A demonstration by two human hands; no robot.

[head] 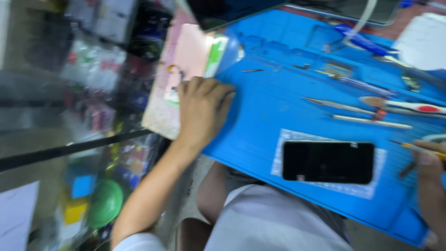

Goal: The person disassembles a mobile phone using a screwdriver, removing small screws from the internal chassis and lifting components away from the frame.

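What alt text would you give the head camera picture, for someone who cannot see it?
A person's left hand rests at the edge of a blue work mat, while the right hand holds a thin yellow-handled tool beside a dark-screened phone lying flat on the mat. Tweezers and other slim tools lie above the phone; the picture is blurred.

I see the phone (328, 162) lying flat on a mat (278, 102) that covers the bench, near its front edge. Beyond it, to the right, a row of hand tools (367, 110) lies on the mat. My left hand (202, 109) rests at the mat's left edge; my right hand (429, 181), right of the phone, holds a thin tool (420, 149).
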